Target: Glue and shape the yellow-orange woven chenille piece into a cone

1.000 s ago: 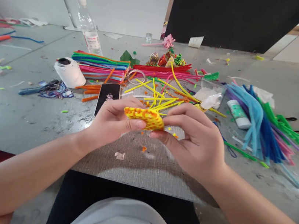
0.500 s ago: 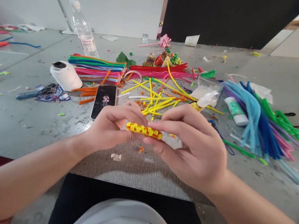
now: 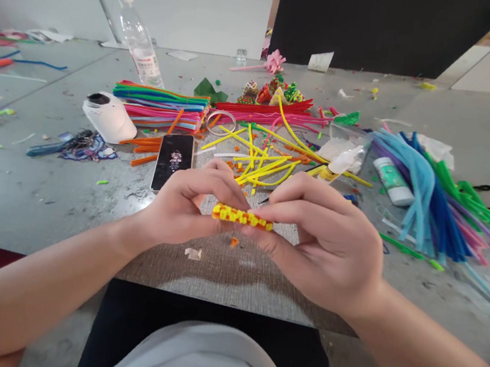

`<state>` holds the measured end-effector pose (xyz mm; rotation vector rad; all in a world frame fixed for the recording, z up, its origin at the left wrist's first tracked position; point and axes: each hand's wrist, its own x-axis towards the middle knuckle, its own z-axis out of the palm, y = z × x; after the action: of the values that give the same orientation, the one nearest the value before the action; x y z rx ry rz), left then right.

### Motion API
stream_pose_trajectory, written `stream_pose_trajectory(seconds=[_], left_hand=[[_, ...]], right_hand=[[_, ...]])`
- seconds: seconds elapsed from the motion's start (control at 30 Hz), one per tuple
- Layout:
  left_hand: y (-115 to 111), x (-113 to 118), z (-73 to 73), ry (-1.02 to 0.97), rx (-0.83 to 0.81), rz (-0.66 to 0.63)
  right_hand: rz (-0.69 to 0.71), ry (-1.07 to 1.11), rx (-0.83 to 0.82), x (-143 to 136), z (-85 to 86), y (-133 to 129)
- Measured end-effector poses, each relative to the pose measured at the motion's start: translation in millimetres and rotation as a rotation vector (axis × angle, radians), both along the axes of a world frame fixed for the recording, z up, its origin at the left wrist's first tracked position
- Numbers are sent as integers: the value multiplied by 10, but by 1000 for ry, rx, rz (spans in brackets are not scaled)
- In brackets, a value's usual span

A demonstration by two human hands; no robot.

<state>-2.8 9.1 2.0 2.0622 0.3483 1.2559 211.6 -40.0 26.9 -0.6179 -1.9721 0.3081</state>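
Between both hands, above the table's front part, is a small yellow and orange woven piece (image 3: 243, 216), seen edge-on. My left hand (image 3: 192, 200) pinches its left part between thumb and fingers. My right hand (image 3: 323, 243) is closed on its right part with thumb and forefinger. Just beyond the hands lie loose yellow pipe cleaners (image 3: 266, 165). A black phone (image 3: 174, 158) lies behind my left hand, its screen lit. Past my right hand a small glue bottle (image 3: 339, 163) leans with its white cap up.
Pipe cleaner bundles lie at the back left (image 3: 160, 105) and right (image 3: 421, 190). A clear water bottle (image 3: 141, 47), a white device (image 3: 109, 117), a green-labelled tube (image 3: 394, 180) and a tape ring (image 3: 220, 123) stand or lie around. Scraps dot the grey table (image 3: 64, 201).
The view has shifted slightly. Both hands still hold the yellow and orange piece, which has turned a little. A thin dark tip now shows beside my right fingers.
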Motion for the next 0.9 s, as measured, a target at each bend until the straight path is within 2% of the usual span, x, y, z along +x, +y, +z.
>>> stream_pose_trajectory(seconds=[0.1, 0.2, 0.4, 0.53, 0.73, 0.8, 0.9], left_hand=[[-7, 1, -2, -7, -4, 14], [-14, 12, 0, -7, 17, 25], [-29, 20, 44, 88, 98, 27], [-38, 9, 21, 46, -17, 47], [-34, 7, -57, -159, -326, -69], [-29, 0, -52, -155, -330, -81], [-17, -19, -19, -130, -232, -49]], right_hand=[[-31, -25, 28, 2, -8, 6], [-6, -38, 36, 10, -4, 5], [11, -71, 37, 13, 6, 4], [-85, -108, 19, 11, -26, 31], [-154, -102, 29, 32, -30, 42], [-152, -106, 29, 37, -14, 35], [-143, -127, 39, 42, 4, 34]])
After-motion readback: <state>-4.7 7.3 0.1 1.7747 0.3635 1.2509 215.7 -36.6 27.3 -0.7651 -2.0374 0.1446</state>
